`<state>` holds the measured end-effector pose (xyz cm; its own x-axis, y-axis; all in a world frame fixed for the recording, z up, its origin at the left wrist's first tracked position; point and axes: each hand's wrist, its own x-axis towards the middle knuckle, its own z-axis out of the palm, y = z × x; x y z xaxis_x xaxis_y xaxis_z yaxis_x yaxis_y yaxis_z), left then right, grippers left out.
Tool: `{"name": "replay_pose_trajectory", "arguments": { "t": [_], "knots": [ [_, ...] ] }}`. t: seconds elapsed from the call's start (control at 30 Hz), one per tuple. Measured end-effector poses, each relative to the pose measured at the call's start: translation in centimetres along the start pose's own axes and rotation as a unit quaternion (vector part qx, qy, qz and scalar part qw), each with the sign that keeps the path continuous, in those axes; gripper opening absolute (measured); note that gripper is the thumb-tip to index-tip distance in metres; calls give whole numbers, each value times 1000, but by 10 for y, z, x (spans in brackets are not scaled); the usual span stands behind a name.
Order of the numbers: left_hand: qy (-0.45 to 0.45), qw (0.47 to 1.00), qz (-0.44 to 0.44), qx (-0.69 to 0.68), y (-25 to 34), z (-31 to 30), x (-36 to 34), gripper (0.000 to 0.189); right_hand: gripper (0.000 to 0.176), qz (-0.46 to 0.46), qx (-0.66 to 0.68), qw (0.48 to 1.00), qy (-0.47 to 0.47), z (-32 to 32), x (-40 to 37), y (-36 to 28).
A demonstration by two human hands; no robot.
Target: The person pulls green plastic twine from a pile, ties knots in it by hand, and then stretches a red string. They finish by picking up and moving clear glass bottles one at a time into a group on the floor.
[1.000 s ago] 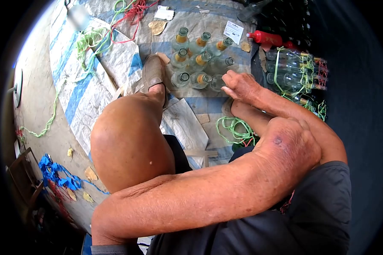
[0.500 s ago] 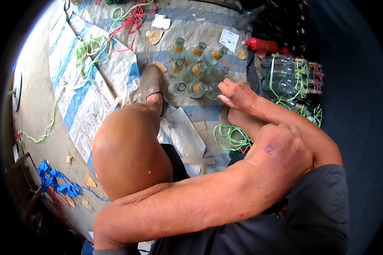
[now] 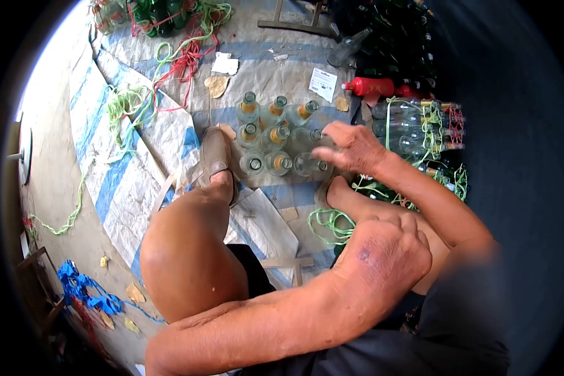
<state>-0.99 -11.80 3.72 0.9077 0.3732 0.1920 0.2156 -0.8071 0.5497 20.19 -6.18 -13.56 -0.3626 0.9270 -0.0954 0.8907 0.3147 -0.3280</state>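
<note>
- Head view: the right hand (image 3: pixel 352 148) lies on the glass bottles (image 3: pixel 274 139), fingers (image 3: pixel 324 141) over one bottle top; I cannot tell if they grip
- The bottles stand upright together on the woven sheet (image 3: pixel 138 188), beside the sandal (image 3: pixel 216 153)
- The left hand (image 3: pixel 391 247) is well apart, fingers curled narrow, holding nothing

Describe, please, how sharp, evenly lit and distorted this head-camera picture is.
Head view: strong fisheye, the tarp stripes bowing inside a black round border; daylight washes out the floor at upper left; glass bottles and right hand are sharp; the dark sleeve at lower right is smeared.
</note>
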Motion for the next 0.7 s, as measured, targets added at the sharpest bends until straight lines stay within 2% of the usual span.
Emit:
{"name": "replay_pose_trajectory", "arguments": {
  "t": [0.03,0.13,0.2,0.23,0.27,0.33,0.37,0.47,0.67,0.7],
  "knots": [
    [1,1000,-5,-4,0,0,0,19,39,-33,-57,998,8,-2,8,19],
    [-1,1000,-11,-16,1,1,0,16,30,112,-7,993,37,-28,25,59],
    [-6,1000,-8,-21,1,2,-1,14,30,109,-46,988,103,-27,37,110],
    [-15,1000,-7,-14,2,1,0,13,29,138,-75,981,118,-32,45,131],
    [-22,999,-5,-26,2,2,-1,13,29,166,-104,972,131,-36,55,151],
    [-37,998,-5,-52,1,0,0,15,42,189,-130,959,165,-43,76,196],
    [-48,998,11,36,-2,-30,-1,13,49,187,-136,958,171,-47,86,215],
    [-28,999,2,-41,-6,-22,1,13,64,198,-152,952,179,-48,121,264],
    [-22,997,-39,-57,-14,-16,6,17,69,292,-147,936,132,-39,175,284],
    [-20,997,-42,-56,-15,-14,6,17,67,284,-146,936,145,-34,179,290]
  ]
}}
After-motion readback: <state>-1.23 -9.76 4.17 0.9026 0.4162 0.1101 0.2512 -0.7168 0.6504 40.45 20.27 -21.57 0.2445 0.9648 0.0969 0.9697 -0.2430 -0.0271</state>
